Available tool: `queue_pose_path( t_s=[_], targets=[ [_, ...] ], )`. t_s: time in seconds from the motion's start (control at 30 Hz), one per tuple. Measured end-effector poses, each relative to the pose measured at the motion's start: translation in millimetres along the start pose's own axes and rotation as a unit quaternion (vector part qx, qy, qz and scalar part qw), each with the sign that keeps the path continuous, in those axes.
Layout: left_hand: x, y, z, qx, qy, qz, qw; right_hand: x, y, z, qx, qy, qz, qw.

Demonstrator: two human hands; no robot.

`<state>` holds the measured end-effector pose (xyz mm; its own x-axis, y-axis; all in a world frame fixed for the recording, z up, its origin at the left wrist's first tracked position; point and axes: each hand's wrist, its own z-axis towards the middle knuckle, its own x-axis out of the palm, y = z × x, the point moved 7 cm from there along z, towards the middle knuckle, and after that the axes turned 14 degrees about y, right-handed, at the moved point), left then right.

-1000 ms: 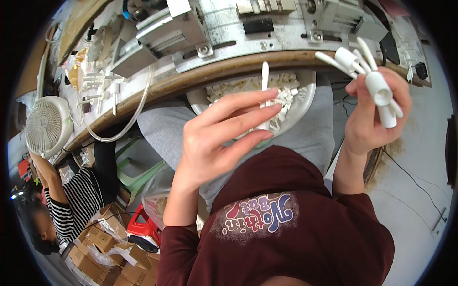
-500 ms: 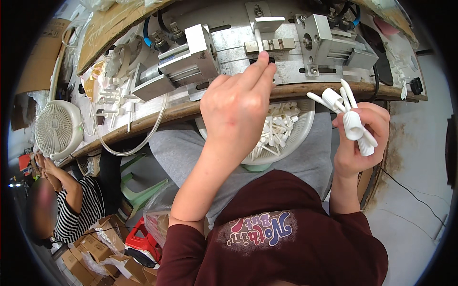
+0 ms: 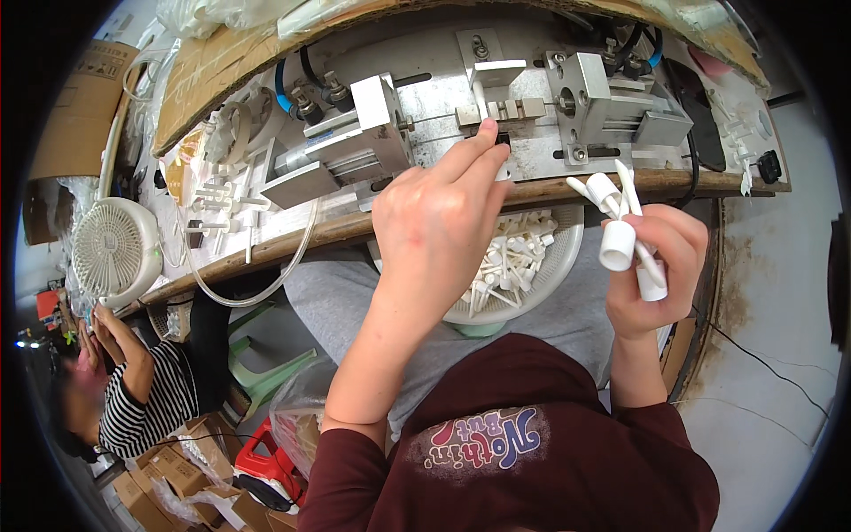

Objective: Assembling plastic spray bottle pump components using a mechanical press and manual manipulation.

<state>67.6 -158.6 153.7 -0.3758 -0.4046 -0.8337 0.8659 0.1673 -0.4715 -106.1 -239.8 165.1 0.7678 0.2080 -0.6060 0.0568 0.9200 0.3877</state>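
My left hand [image 3: 434, 208] reaches to a metal fixture block [image 3: 523, 109] on the bench. Its index fingertip meets the near end of a slim white plastic stick [image 3: 480, 99] lying across the block. The thumb is hidden beneath the hand; the fingers look pinched on the stick. My right hand [image 3: 660, 270], raised at the bench's front edge, closes around several white plastic sticks with caps [image 3: 618, 246]. Below my left hand, on my lap, a white basket [image 3: 572, 257] holds many similar white pieces [image 3: 510, 270].
Metal clamp units stand left [image 3: 377, 124] and right [image 3: 589, 106] of the block. A clear hose [image 3: 301, 266] loops over the bench edge. Left are white parts [image 3: 222, 199] and a fan [image 3: 113, 244]. A person in a striped top [image 3: 146, 408] sits beyond. Cardboard [image 3: 213, 89] overhangs the bench.
My right hand has shifted slightly left and turned, tilting the bunch of capped sticks. My left hand stays at the fixture, nearly unmoved. The whole view has shifted a little.
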Motion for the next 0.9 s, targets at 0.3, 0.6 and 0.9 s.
queue_pose_path(
  t_s=[0.3, 0.6, 0.9],
  targets=[
    [-17, -27, -19, 0.102, 0.023, -0.317, 0.943, 22, 15, 2, -0.114, 0.003, -0.019, 0.993],
    [-6, -3, -17, 0.040, -0.052, -0.031, 0.997, 8, -1, 11, 0.021, -0.015, 0.017, 1.000],
    [-4, -13, 6, 0.055, -0.001, 0.133, 0.990, 8, -6, 7, 0.072, 0.009, 0.083, 0.994]
  ],
)
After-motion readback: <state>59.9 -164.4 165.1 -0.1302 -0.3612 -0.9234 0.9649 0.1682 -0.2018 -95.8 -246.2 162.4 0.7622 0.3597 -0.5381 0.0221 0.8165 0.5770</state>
